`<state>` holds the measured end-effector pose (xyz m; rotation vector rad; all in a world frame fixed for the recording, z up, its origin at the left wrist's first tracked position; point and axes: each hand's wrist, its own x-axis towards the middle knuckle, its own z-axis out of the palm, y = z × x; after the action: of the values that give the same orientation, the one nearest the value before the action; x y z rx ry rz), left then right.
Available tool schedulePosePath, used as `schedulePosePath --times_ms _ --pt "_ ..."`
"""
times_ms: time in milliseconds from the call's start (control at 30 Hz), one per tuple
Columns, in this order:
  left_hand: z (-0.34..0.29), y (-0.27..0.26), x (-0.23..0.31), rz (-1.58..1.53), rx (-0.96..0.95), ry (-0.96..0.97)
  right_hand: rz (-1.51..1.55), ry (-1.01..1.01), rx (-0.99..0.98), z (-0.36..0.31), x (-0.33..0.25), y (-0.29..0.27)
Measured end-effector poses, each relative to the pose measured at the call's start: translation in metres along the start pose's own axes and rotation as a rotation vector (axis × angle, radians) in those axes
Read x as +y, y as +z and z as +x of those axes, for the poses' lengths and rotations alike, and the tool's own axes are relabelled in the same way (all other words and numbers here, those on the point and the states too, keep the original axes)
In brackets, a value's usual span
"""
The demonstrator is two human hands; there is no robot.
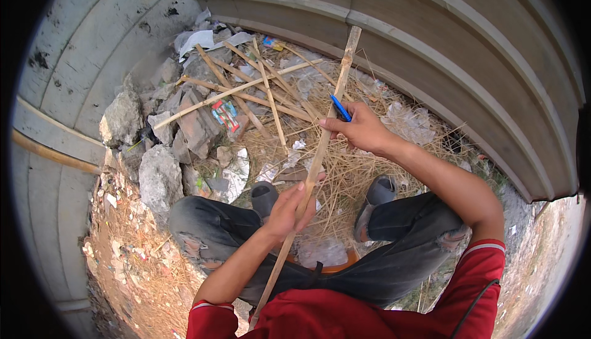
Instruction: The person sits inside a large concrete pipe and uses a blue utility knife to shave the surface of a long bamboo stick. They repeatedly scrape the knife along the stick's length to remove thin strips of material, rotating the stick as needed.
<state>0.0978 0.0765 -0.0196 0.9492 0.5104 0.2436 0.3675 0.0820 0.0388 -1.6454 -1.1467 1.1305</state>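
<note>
A long, pale flat wooden stick (346, 65), perhaps split bamboo, slants from my lap up toward the metal wall. My left hand (287, 216) is closed around its lower part, between my knees. Higher up, my right hand (362, 128) pinches the same stick at its edge. That hand also grips a slim blue tool (340, 108), which sticks up past the thumb; whether it is a pen or a cutter I cannot tell. Beyond my hands, several thinner sticks (240, 92) lie crossed on the rubble.
Broken concrete chunks (161, 177) and bricks (196, 128) are heaped at the left. Dry straw (345, 173), plastic scraps and a colourful wrapper (225, 116) litter the ground around my feet. Corrugated metal sheets (425, 37) close off the far and right sides; a pale panel wall (104, 37) stands left.
</note>
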Motion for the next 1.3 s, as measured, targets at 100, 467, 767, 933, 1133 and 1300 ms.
schedulePosePath --times_ms 100,467,767,933,1133,1300 --pt "-0.003 0.009 0.001 -0.027 0.048 0.023 0.091 0.013 0.142 0.016 0.014 -0.019" --pt "-0.008 0.000 0.012 -0.096 0.143 -0.001 -0.734 -0.248 -0.161 -0.040 -0.023 0.013" --pt "-0.004 -0.010 0.010 -0.176 0.229 0.001 -0.811 -0.258 -0.229 -0.056 -0.018 0.048" --pt "-0.025 0.001 -0.003 -0.096 0.228 -0.078 -0.822 -0.185 0.078 -0.016 -0.011 -0.003" --pt "-0.011 -0.001 0.008 -0.003 0.262 -0.009 -0.814 -0.189 -0.155 -0.057 -0.014 0.033" --pt "-0.013 0.000 0.009 0.061 0.312 0.043 -0.855 -0.259 -0.057 -0.045 -0.008 0.031"
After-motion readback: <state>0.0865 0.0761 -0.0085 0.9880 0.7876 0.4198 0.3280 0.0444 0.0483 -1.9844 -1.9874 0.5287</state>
